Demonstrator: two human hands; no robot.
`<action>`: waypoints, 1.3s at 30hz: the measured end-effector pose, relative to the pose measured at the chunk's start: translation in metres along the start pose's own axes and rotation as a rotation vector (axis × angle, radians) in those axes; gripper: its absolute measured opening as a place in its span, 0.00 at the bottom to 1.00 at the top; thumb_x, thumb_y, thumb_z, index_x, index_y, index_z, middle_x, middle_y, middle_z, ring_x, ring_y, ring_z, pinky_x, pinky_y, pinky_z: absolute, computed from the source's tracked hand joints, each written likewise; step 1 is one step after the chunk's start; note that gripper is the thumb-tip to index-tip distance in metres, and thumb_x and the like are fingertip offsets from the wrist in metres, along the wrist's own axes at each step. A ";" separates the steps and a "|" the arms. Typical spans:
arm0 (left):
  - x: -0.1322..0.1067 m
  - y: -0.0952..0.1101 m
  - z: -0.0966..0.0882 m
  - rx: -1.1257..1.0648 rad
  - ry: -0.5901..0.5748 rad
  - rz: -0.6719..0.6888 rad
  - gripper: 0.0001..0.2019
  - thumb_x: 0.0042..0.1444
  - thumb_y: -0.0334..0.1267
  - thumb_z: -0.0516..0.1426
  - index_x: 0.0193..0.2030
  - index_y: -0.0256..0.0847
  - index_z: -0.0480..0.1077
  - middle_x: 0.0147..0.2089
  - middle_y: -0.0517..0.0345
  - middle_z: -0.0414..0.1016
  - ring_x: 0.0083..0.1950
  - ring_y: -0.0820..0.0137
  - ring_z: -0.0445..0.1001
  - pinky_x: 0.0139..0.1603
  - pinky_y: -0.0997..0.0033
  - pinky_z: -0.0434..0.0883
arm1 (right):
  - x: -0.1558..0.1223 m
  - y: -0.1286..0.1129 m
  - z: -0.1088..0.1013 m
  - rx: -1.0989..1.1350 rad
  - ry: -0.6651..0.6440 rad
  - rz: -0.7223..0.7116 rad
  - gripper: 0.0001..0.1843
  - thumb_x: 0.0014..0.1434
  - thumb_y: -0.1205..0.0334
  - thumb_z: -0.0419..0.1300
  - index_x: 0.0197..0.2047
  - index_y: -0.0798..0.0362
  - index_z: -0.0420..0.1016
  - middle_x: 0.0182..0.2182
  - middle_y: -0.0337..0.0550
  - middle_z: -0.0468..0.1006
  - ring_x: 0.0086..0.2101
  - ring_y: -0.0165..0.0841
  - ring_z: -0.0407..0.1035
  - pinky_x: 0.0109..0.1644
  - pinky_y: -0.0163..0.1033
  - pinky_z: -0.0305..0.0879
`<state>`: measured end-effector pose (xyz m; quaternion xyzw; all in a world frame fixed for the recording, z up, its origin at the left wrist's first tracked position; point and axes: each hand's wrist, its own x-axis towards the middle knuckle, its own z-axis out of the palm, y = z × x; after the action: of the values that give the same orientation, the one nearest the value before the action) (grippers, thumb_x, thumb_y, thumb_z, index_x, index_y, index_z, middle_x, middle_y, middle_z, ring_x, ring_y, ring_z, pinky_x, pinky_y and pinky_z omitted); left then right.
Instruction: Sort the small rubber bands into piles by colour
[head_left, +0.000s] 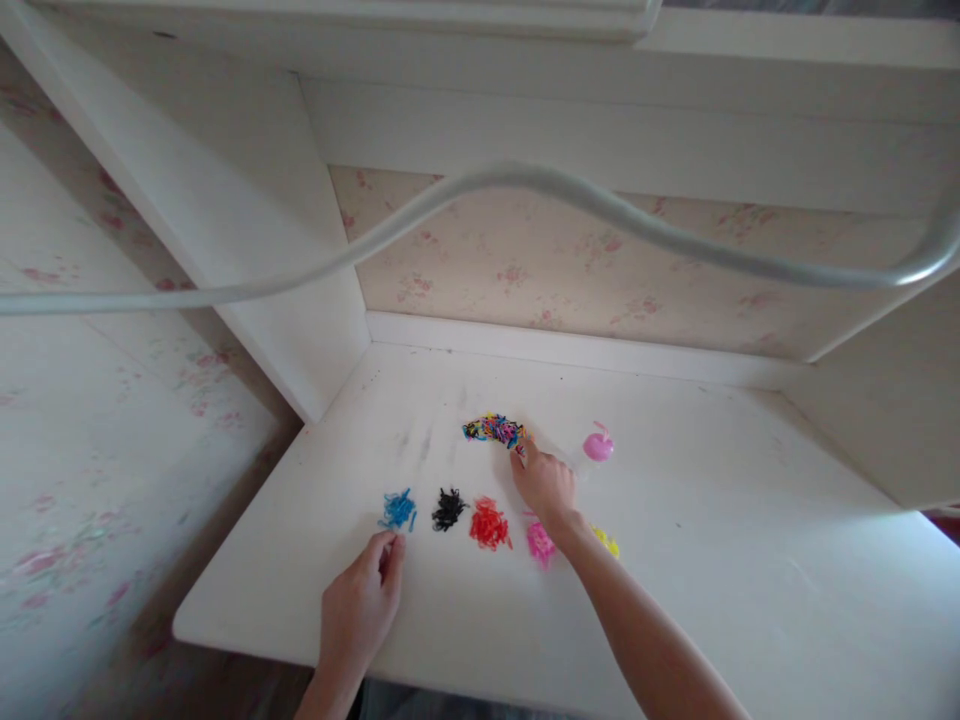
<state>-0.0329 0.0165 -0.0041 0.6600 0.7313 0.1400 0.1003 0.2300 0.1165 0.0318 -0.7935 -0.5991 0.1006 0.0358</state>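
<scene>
On the white desk [712, 520] lies a mixed heap of tiny coloured rubber bands [491, 430]. In front of it sit sorted little piles: blue [397, 510], black [448, 509], red [488, 524], pink [539, 543] and yellow [606, 541]. My right hand [544, 483] reaches forward with fingers bunched, its fingertips touching the right end of the mixed heap; the pink and yellow piles are partly hidden by my wrist. My left hand [360, 605] rests on the desk just below the blue pile, fingers curled together, nothing visible in them.
A small pink round object [598, 445] sits right of the mixed heap. White shelf walls [247, 260] enclose the desk on the left, back and right. A grey cable [525, 185] hangs across the view. Floral wallpaper covers the wall at left.
</scene>
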 end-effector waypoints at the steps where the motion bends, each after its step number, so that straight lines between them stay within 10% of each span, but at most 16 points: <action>1: 0.000 0.000 0.000 0.004 0.005 0.007 0.11 0.63 0.45 0.50 0.43 0.47 0.71 0.32 0.64 0.80 0.29 0.71 0.78 0.26 0.77 0.60 | 0.004 -0.001 0.001 -0.017 0.002 0.005 0.22 0.65 0.51 0.45 0.57 0.46 0.68 0.36 0.50 0.80 0.37 0.43 0.75 0.39 0.44 0.65; 39: -0.001 0.005 -0.007 0.050 -0.027 0.045 0.11 0.63 0.45 0.50 0.43 0.48 0.72 0.34 0.63 0.81 0.31 0.71 0.79 0.26 0.77 0.59 | -0.008 0.020 0.008 0.199 0.101 -0.009 0.22 0.67 0.50 0.42 0.52 0.41 0.75 0.34 0.40 0.82 0.35 0.34 0.76 0.33 0.32 0.59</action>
<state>-0.0306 0.0156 0.0036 0.6804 0.7181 0.1148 0.0907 0.2453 0.1032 0.0208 -0.7875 -0.5870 0.1193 0.1451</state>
